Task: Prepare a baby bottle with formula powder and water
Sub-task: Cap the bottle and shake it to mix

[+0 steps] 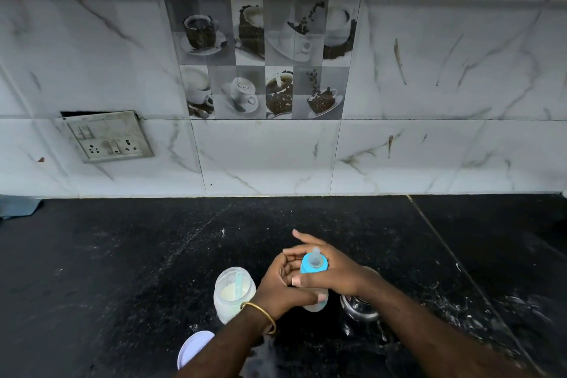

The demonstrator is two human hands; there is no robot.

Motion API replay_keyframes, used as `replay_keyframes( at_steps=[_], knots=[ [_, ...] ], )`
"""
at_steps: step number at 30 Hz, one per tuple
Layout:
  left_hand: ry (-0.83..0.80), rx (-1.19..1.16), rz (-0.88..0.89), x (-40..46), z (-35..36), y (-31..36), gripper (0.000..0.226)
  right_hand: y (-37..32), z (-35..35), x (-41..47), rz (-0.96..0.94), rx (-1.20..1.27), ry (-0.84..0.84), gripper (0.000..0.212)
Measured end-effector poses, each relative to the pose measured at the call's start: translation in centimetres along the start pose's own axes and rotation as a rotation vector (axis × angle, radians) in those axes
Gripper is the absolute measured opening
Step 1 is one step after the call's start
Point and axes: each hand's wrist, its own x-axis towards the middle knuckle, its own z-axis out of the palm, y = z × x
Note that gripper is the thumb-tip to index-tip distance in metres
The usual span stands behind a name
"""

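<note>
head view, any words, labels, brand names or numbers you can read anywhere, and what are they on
None can be read.
Clear baby bottle with blue collar: no print shows; both hands cover its body.
Clear glass jar of white powder: no label visible.
Round white lid: plain.
Grey wall switch plate: no legible markings.
Coffee-cup picture tile: images only, no text.
Shiny steel vessel: a dark mark, too blurred to read.
</note>
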Motion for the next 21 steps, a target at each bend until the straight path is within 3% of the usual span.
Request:
replay_keyframes(
  at_steps=[2, 6, 10, 14, 18, 21],
  knots=[
    [-0.080, 0.029, -0.040, -0.1, 0.0, 0.8, 0.081, -0.8, -0.2, 0.0, -0.069, 0.015, 0.036, 0.043],
    [-0.169, 0.192, -0.020, -0.3, 0.9, 2.6, 0.033, -2.5, 0.0, 0.0, -0.146, 0.123, 0.064, 0.030],
    [0.002, 0.149, 0.019, -0.3, 1.7, 3.0, 0.023, -2.5, 1.0, 0.4, -0.101, 0.216, 0.281, 0.022],
    [0.153, 0.137, 0.010, -0.7, 2.4, 2.7, 0.035, -2.3, 2.5, 0.6, -0.020, 0.293, 0.448, 0.014],
    [-0.143, 0.157, -0.019, -0.6, 1.2, 3.8, 0.036, -3.4, 0.5, 0.6, -0.072, 0.223, 0.164, 0.016],
    [-0.192, 0.240, 0.001, 0.0, 0.8, 4.4, 0.031, -3.8, -0.4, 1.0, -0.082, 0.204, 0.066, 0.021]
  ],
)
